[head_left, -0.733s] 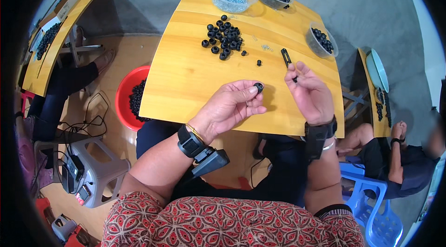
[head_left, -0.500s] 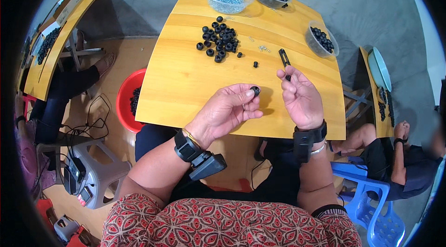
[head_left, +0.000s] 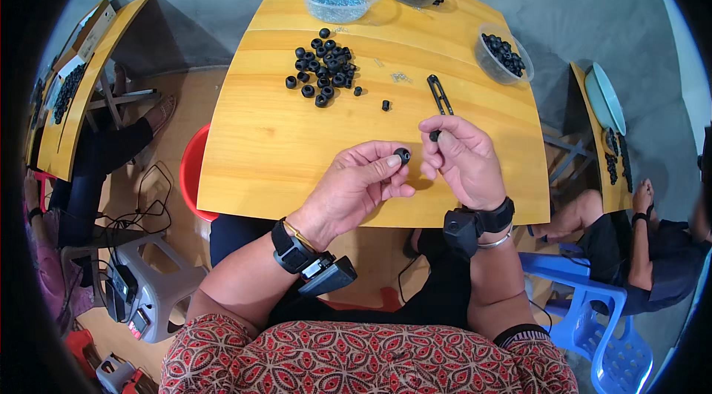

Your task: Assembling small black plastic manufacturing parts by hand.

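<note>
On the near side of the bead pile [head_left: 338, 80], the left hand [head_left: 354, 185] pinches a round black bead [head_left: 402, 155], seemingly to leave its hole exposed, while the right hand [head_left: 467, 160], farther right of that pile, grips a small black piece [head_left: 434, 136].

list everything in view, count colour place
work table: one, yellow, centre
bead pile: one, black, left of centre
small pieces: two, black, right of pile
bead tubs: two, clear, far and right edges
blue-filled tub: one, clear, table's far left
loose bits: several, clear, middle
slim tool: one, black, right of centre
basins: two, red left, turquoise right
stool: at least one, grey, lower left
chair: at least one, blue, lower right
side tables: two, yellow, both sides
other people: two, both edges
left hand: one, centre, holding black bead
right hand: one, beside it, pinching small black piece
</note>
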### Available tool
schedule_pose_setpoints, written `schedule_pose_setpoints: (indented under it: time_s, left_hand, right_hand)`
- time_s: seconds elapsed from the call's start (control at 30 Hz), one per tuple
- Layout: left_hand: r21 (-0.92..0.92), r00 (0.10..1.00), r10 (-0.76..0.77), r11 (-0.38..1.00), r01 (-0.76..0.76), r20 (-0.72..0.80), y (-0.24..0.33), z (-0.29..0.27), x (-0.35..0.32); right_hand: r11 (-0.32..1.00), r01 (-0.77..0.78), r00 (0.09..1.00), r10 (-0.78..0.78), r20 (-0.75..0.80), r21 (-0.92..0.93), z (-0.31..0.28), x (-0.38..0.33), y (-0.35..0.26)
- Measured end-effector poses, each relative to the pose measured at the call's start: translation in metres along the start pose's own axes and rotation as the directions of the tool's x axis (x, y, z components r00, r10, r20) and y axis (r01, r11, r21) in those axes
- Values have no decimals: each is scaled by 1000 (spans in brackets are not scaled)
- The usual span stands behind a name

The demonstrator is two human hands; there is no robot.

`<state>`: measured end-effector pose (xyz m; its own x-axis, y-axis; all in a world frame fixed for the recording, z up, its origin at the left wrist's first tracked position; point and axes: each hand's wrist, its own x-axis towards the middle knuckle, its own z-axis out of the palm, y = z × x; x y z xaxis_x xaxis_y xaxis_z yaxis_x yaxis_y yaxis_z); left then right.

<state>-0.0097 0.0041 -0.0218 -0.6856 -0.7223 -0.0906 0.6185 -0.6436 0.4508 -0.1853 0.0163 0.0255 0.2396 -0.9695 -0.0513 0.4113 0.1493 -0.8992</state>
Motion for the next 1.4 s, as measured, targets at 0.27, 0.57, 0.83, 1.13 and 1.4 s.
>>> schedule_pose_setpoints:
  time_s: [0.27, 0.57, 0.83, 1.13, 1.4]
  left_hand:
    - [11, 999, 47, 999, -47, 23, 1, -2, -1]
    - [-14, 997, 73, 997, -73, -15, 4, -2, -4]
    - [-26, 998, 61, 998, -61, -24, 6, -3, -4]
    - [-18, 997, 65, 998, -66, -39, 4, -3, -4]
    - [63, 990, 128, 990, -125, -58, 0, -1, -3]
  right_hand:
    - [908, 197, 980, -188, 61, -371, -4, -1, 8]
    - [889, 178, 983, -184, 26, -421, 2, 0, 12]
    - [858, 196, 978, -209, 26, -475, 9, -3, 13]
    - [714, 239, 950, -312, 7, -658, 11, -4, 22]
    - [514, 277, 901, -432, 35, -812, 17, -4, 22]
